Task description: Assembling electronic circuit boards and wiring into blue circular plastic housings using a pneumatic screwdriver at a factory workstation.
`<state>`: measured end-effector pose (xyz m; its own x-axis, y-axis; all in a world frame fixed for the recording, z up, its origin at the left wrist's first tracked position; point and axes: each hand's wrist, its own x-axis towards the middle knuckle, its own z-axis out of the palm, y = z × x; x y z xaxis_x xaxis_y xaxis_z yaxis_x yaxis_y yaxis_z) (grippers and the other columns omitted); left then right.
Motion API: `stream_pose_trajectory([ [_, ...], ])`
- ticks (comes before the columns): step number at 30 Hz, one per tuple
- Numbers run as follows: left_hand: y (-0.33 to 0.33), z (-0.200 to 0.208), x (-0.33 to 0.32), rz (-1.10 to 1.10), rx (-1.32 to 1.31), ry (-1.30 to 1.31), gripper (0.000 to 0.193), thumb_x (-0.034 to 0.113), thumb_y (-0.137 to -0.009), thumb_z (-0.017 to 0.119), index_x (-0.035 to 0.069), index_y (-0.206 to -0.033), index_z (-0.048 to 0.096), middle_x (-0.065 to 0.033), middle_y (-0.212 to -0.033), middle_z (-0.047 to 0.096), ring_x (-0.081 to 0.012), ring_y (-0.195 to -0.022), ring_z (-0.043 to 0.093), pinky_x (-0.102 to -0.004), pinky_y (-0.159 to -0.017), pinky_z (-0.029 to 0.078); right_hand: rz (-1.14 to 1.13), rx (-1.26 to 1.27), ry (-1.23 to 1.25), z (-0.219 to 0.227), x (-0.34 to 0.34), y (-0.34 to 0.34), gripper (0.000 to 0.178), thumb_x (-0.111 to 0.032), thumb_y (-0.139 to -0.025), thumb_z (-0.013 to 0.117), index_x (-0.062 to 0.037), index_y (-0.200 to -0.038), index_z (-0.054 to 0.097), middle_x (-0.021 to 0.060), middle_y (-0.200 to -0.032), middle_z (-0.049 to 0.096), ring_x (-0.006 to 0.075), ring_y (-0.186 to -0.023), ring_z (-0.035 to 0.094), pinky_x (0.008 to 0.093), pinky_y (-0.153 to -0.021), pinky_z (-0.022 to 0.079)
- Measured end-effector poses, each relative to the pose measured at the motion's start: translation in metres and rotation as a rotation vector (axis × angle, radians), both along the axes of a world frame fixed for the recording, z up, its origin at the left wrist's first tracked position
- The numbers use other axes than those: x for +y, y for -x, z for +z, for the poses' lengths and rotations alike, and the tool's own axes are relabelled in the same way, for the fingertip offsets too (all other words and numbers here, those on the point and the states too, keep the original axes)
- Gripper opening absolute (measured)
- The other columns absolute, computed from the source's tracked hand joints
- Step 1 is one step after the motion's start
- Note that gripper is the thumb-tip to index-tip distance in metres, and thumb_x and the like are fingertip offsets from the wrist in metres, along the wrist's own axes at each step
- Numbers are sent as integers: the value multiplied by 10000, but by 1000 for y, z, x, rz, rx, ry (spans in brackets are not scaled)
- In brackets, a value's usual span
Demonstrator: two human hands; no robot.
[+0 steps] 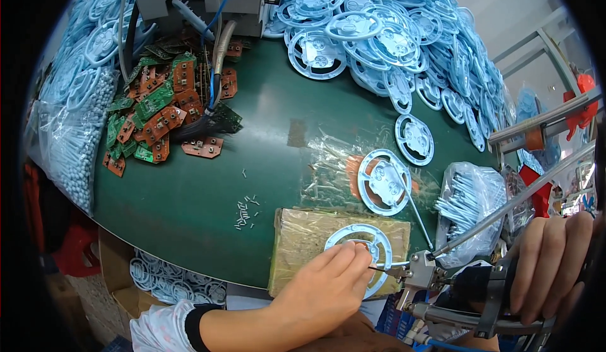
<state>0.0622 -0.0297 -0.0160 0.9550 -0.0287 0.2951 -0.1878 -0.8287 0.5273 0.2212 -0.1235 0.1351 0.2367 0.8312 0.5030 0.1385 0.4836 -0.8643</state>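
A light blue plastic toy steering wheel (387, 258) lies on a yellowish block (297, 241) wrapped in clear film. My left hand (334, 279) is closed on the wheel's inner part, its fingertips pressed together near the hub; they hide most of the hub. On the right, my right hand (548, 260) wraps round a dark power screwdriver (470, 286) with a metal head and a hose. The screwdriver's thin tip reaches the wheel beside my left fingertips. Just beyond the block lies another blue wheel (367, 184) with a thin blue rod slanting from it.
Many blue wheels (394, 42) are heaped at the back right. Red and green circuit boards (161, 109) lie piled at the left, near a bag of blue rods (76, 156). Small screws (242, 214) are scattered left of the block. Another rod bag (470, 203) stands right.
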Motion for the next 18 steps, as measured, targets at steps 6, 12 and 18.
stream_pose_trajectory([
  [6,1,-2,3,-3,-2,-22,333,139,-808,584,13,-1111,641,-145,-1150,583,-283,-1120,567,-348,-941,480,-21,13,-5,-10,34,14,161,-8,-874,678,20,-952,539,106,-712,616,183,-634,694,278,-604,636],
  [12,-1,-1,2,-26,-3,-44,335,143,-807,589,14,-1111,645,-146,-1155,584,-279,-1115,570,-340,-939,478,-60,7,-3,0,20,12,160,3,-878,663,24,-980,541,98,-721,616,180,-636,692,273,-602,633],
  [18,0,0,2,-11,18,-29,345,148,-797,594,27,-1116,644,-141,-1152,585,-278,-1110,573,-346,-923,488,-67,9,0,-1,1,17,165,13,-883,648,27,-1009,543,90,-730,616,177,-638,690,268,-601,630],
])
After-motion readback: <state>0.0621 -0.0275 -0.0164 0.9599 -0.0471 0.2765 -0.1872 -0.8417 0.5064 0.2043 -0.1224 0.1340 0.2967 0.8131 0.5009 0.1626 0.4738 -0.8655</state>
